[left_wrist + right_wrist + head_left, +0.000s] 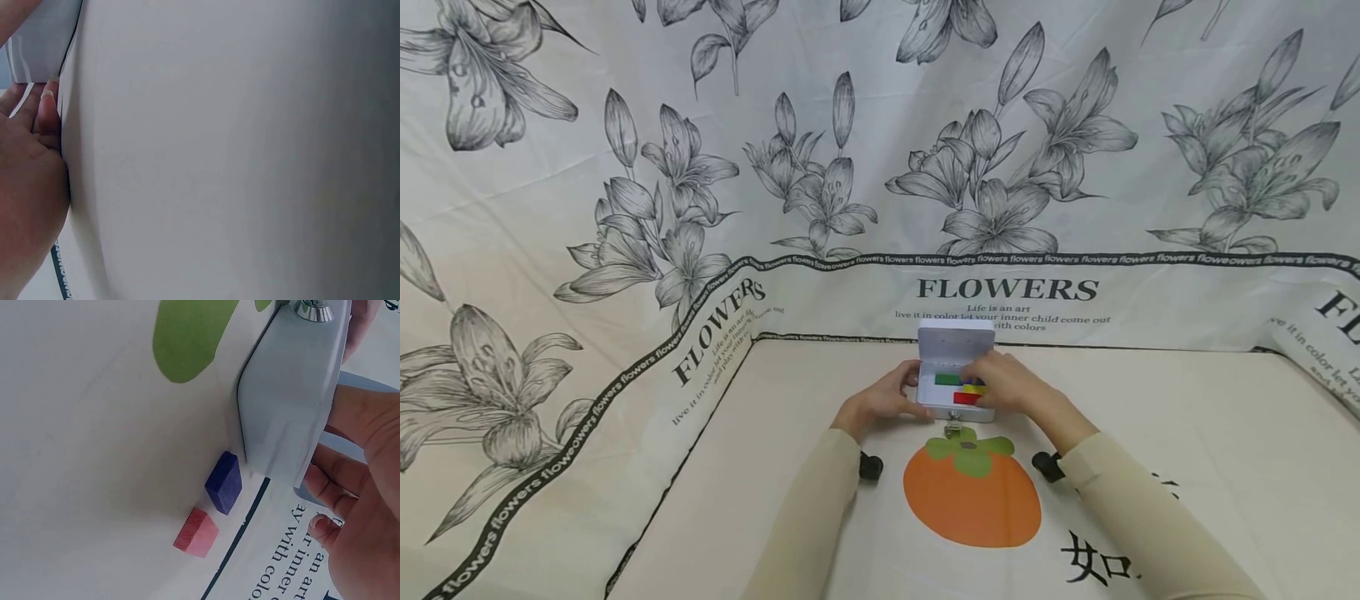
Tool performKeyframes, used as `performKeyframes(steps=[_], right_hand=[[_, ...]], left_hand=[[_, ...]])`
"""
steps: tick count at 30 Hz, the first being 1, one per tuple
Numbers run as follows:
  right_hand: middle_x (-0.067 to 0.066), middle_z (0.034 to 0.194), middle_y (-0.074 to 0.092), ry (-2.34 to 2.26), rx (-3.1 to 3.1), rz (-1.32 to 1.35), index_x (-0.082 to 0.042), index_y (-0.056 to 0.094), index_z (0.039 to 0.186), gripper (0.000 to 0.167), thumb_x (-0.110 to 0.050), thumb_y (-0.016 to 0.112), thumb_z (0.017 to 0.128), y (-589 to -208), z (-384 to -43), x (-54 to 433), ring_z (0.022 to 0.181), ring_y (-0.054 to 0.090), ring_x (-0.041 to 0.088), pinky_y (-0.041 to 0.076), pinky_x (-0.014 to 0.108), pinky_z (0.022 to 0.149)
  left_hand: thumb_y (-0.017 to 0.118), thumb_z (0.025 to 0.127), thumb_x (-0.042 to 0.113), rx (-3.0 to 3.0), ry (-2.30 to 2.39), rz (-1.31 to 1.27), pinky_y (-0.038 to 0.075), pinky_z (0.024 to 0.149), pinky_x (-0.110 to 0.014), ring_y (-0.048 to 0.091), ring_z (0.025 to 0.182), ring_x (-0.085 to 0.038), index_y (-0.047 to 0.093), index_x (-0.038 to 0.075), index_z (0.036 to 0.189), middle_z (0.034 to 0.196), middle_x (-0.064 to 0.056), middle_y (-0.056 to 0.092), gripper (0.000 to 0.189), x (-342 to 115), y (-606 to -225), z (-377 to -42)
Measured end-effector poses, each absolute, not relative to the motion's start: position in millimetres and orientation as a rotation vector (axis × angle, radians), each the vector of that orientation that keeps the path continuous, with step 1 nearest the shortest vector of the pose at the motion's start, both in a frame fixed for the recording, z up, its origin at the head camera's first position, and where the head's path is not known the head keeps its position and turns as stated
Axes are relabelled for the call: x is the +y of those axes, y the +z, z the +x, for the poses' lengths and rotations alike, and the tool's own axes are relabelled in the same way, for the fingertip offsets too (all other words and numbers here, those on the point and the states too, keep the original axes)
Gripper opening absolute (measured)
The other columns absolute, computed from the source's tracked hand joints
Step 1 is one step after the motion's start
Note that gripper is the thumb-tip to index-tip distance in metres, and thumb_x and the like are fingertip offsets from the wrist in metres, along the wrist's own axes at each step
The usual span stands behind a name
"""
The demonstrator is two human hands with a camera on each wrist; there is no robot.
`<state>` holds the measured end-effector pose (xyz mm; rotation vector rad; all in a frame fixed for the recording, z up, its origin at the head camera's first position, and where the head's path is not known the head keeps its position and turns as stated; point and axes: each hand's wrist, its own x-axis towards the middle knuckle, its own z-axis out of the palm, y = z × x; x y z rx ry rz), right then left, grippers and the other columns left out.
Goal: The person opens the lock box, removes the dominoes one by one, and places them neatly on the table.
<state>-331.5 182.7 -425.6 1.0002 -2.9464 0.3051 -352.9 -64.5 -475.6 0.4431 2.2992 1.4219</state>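
Note:
A small light-grey metal box stands on the table with its hinged lid raised and a metal latch at its front. In it lie a green block, a yellow block and a red block; a bit of purple shows beside my fingers. My left hand holds the box's left side, thumb near the front corner. Over the right rim, my right hand reaches in; its fingertips are hidden. Beside the box, in the right wrist view, lie a dark blue block and a pinkish-red block.
A white cloth printed with an orange persimmon and black characters covers the table. Behind it hangs a flower-patterned curtain. Black straps sit at both wrists.

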Motion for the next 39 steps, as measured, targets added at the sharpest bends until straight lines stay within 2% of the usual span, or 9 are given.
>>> performKeyframes(steps=[9, 17, 25, 39], right_hand=[[-0.004, 0.067, 0.051, 0.264, -2.953, 0.995, -0.011, 0.069, 0.083, 0.018, -0.014, 0.086, 0.080, -423, -332, 180, 0.068, 0.046, 0.016, 0.035, 0.032, 0.063], [-0.005, 0.069, 0.057, 0.318, -2.962, 0.940, -0.011, 0.072, 0.085, 0.017, -0.020, 0.087, 0.081, -432, -336, 179, 0.068, 0.050, 0.016, 0.039, 0.032, 0.064], [-0.005, 0.064, 0.052, 0.402, -2.942, 0.897, -0.012, 0.069, 0.082, 0.021, -0.024, 0.086, 0.082, -439, -338, 178, 0.060, 0.046, 0.014, 0.034, 0.029, 0.059], [-0.005, 0.062, 0.049, 0.454, -2.950, 0.891, -0.013, 0.064, 0.075, 0.027, -0.026, 0.086, 0.082, -438, -338, 178, 0.058, 0.043, 0.012, 0.031, 0.029, 0.057]], left_hand=[[0.092, 0.073, 0.013, 2.313, 1.416, 0.452, 0.035, 0.111, -0.040, 0.045, 0.122, -0.020, 0.037, 0.021, 0.156, 0.132, -0.002, 0.052, 0.099, -64, -475, -354], [0.092, 0.074, 0.012, 2.303, 1.427, 0.459, 0.035, 0.112, -0.041, 0.045, 0.123, -0.021, 0.037, 0.022, 0.156, 0.133, -0.002, 0.052, 0.099, -64, -476, -353], [0.092, 0.075, 0.012, 2.301, 1.423, 0.444, 0.035, 0.110, -0.041, 0.045, 0.121, -0.020, 0.038, 0.022, 0.155, 0.132, -0.002, 0.052, 0.098, -65, -474, -353], [0.091, 0.075, 0.011, 2.284, 1.446, 0.443, 0.034, 0.112, -0.044, 0.045, 0.122, -0.022, 0.038, 0.022, 0.155, 0.132, -0.004, 0.052, 0.096, -65, -474, -352]])
